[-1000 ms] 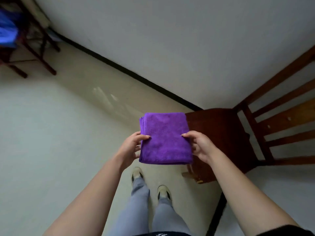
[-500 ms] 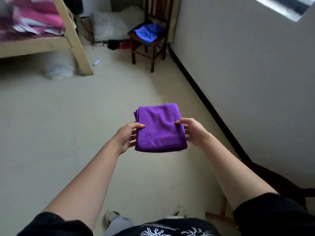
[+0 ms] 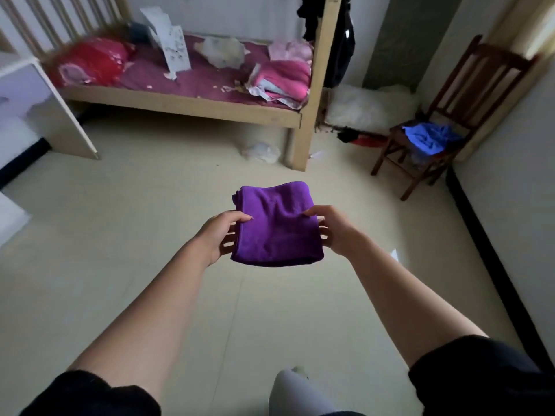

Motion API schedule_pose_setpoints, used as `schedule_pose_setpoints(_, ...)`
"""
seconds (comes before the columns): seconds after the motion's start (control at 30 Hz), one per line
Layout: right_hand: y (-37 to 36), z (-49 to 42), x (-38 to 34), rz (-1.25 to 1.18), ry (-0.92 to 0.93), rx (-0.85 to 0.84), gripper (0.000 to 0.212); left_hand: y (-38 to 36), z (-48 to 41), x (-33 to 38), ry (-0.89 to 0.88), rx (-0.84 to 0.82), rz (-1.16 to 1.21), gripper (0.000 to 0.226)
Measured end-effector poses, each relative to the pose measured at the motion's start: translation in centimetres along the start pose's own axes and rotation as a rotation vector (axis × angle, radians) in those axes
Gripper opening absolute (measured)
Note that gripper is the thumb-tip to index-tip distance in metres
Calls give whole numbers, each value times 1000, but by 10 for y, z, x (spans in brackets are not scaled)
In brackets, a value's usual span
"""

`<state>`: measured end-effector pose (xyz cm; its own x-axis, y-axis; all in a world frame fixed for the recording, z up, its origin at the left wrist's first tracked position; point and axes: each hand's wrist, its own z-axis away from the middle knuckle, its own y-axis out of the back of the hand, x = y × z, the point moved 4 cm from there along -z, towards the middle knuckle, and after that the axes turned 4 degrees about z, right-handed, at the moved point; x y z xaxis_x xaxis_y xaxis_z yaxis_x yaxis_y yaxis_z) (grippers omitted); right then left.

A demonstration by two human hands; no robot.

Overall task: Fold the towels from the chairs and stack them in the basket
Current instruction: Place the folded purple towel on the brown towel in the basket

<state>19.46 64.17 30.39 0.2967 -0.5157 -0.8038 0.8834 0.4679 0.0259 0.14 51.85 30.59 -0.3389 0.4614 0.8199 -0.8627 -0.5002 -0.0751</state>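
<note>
A folded purple towel [image 3: 277, 226] is held flat in front of me at mid-frame, above the pale floor. My left hand [image 3: 220, 235] grips its left edge, thumb on top and fingers underneath. My right hand [image 3: 330, 228] grips its right edge the same way. A crumpled blue towel [image 3: 429, 139] lies on the seat of a dark wooden chair [image 3: 468, 82] at the far right, by the wall. No basket is in view.
A wooden bed frame [image 3: 186, 105] with pink and red bedding spans the back. A white cabinet [image 3: 45, 112] stands at the left. A white plastic bag [image 3: 261, 151] lies on the floor by the bed post. The right wall has a black baseboard [image 3: 492, 250].
My view has swung left, away from the nearby chair and wall, toward the bed and the far chair. Both hands keep holding the purple towel in the same grip.
</note>
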Motion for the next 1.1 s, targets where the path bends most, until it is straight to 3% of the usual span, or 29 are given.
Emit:
schedule_pose_setpoints(0.33, -220, -166, -146, 160, 74, -259, 7, 194, -106, 113, -64, 236, 212, 2)
schedule_pose_setpoints(0.57, -394, -259, -241, 228, 21, -447, 17, 345, -164, 186, -96, 342, 467, 3)
schedule_pose_setpoints(0.7, -466, -286, -258, 224, 3, -521, 13, 405, -181, 200, -90, 386, 518, 1)
schedule_pose_setpoints(1.1, -823, -362, -310, 295, -52, -665, 30, 729, -240, 260, -110, 534, 583, 13)
